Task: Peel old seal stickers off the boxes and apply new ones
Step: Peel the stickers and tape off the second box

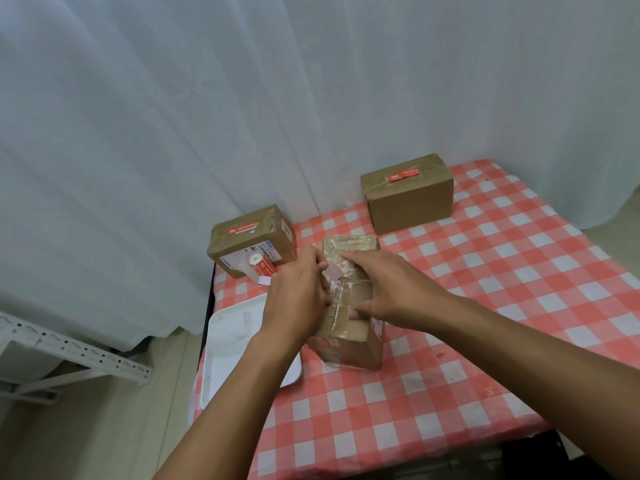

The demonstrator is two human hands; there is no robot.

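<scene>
A tape-wrapped cardboard box (349, 336) stands in the middle of the checked table. My left hand (298, 296) pinches a pale, partly lifted seal sticker (333, 271) on the box's top, with torn white residue below it. My right hand (388, 289) lies flat on the top and grips its right edge. Two other cardboard boxes carry red seal stickers: one at the back left (242, 251) with its sticker (243, 229), one at the back right (412, 199) with its sticker (404, 174). A roll of red stickers (262, 265) leans against the left box.
A white tray (235, 344) lies at the table's left edge, partly under my left forearm. The red-and-white tablecloth (485, 306) has small scraps on it. A white curtain (242, 98) hangs behind. A white metal rack (69, 351) stands on the floor at left.
</scene>
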